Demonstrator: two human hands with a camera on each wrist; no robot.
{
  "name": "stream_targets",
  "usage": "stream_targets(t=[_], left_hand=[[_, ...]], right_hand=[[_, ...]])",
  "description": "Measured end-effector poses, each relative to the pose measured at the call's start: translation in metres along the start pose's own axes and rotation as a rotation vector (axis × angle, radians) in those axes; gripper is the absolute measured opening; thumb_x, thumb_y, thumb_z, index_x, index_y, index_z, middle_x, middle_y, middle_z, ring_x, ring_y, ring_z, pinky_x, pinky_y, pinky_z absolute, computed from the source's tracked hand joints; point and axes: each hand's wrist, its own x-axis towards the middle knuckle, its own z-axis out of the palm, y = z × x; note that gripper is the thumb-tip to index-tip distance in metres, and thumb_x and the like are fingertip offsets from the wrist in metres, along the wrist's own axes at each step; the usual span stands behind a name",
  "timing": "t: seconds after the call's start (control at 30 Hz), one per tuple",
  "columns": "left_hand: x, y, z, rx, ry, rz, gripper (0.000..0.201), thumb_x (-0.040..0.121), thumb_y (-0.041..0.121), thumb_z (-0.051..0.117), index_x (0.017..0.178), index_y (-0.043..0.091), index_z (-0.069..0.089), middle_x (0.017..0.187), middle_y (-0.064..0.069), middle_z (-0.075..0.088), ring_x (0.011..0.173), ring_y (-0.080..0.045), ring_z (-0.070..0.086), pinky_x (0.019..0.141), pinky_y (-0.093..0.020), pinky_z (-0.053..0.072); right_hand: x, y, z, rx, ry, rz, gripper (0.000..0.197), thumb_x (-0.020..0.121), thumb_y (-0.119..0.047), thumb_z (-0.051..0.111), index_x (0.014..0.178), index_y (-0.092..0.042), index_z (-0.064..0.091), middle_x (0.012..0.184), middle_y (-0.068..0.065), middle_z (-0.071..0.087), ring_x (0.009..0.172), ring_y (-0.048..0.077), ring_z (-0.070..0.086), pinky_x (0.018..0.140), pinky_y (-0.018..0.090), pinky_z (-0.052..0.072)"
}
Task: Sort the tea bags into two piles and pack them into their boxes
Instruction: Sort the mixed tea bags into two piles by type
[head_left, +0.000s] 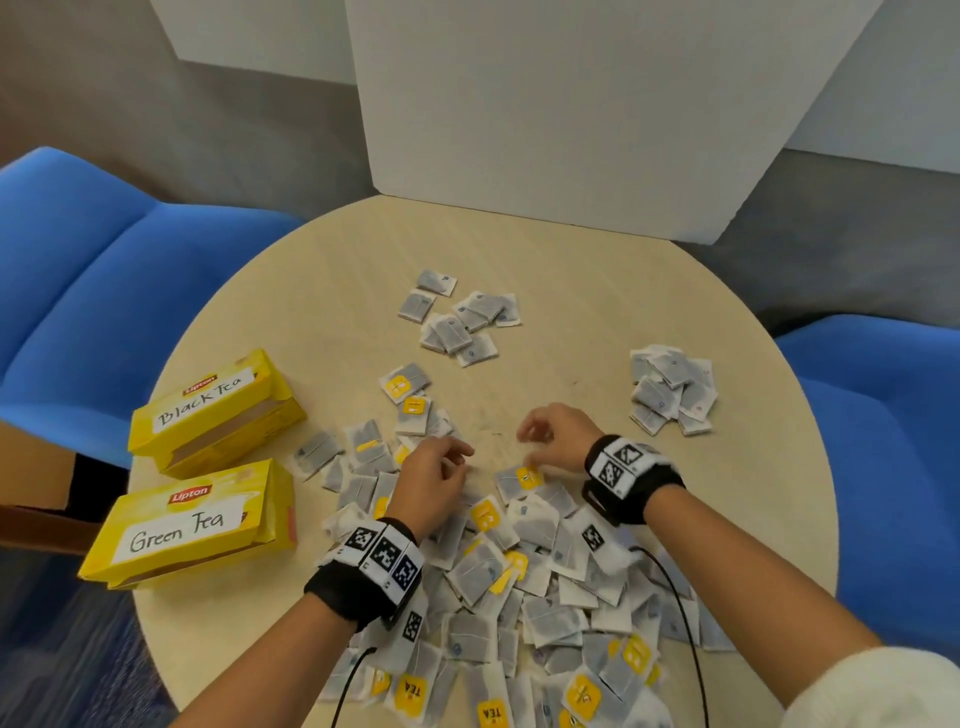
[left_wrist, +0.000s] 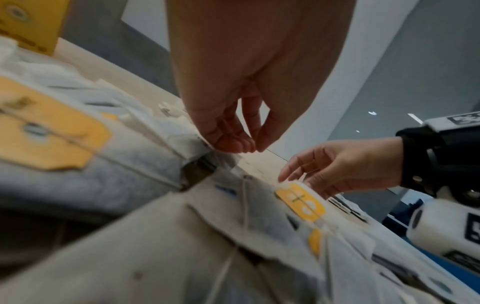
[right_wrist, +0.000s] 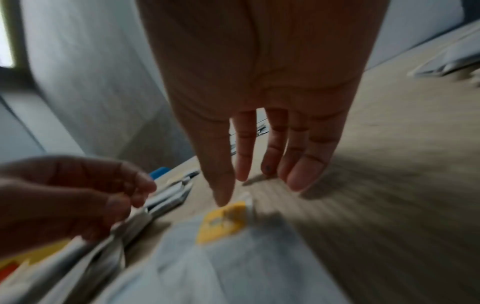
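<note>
A big mixed heap of tea bags (head_left: 519, 587) covers the near side of the round table (head_left: 597, 291); some carry yellow tags, others small blue marks. My left hand (head_left: 452, 462) hovers at the heap's far edge with fingers curled and tips gathered against the thumb (left_wrist: 246, 144); whether it pinches anything is unclear. My right hand (head_left: 530, 441) has straight, spread fingers (right_wrist: 257, 185), its thumb tip by a yellow-tagged bag (right_wrist: 223, 222) (head_left: 527, 475). Two yellow Lipton boxes lie at the left, labelled Black Tea (head_left: 213, 410) and Green Tea (head_left: 192, 530).
Two piles of untagged grey bags sit apart, one far centre (head_left: 460, 319), one at the right (head_left: 672, 389). A couple of yellow-tagged bags (head_left: 408, 395) lie between them and the heap. Blue chairs (head_left: 88, 291) flank the table. White panels (head_left: 571, 114) stand behind it.
</note>
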Motion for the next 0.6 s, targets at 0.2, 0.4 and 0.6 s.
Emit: stream_targets(t=[0.2, 0.4, 0.6], left_hand=[[0.004, 0.008, 0.020, 0.196, -0.179, 0.114, 0.021, 0.088, 0.010, 0.059, 0.107, 0.013, 0.067, 0.100, -0.006, 0.058, 0.091, -0.020, 0.057, 0.078, -0.024, 0.043], [0.007, 0.017, 0.029, 0.140, -0.274, 0.072, 0.049, 0.086, 0.031, 0.067, 0.131, 0.014, 0.052, 0.114, -0.005, 0.058, 0.104, -0.017, 0.056, 0.084, -0.021, 0.043], [0.006, 0.018, 0.026, -0.342, -0.297, -0.091, 0.024, 0.094, 0.025, 0.056, 0.118, 0.021, 0.058, 0.106, -0.013, 0.065, 0.093, -0.023, 0.064, 0.081, -0.032, 0.056]], right_hand=[[-0.024, 0.014, 0.015, -0.119, -0.014, -0.039, 0.035, 0.070, -0.028, 0.082, 0.098, -0.015, 0.066, 0.098, -0.001, 0.043, 0.087, 0.016, 0.047, 0.073, 0.024, 0.038], [-0.041, 0.011, 0.020, 0.198, 0.115, -0.080, 0.018, 0.074, -0.014, 0.078, 0.070, -0.024, 0.064, 0.072, -0.005, 0.062, 0.066, 0.007, 0.055, 0.064, 0.020, 0.044], [-0.062, 0.012, 0.030, 0.719, 0.411, -0.085, 0.030, 0.071, 0.005, 0.077, 0.064, -0.023, 0.067, 0.082, 0.001, 0.066, 0.063, 0.006, 0.059, 0.063, 0.018, 0.049]])
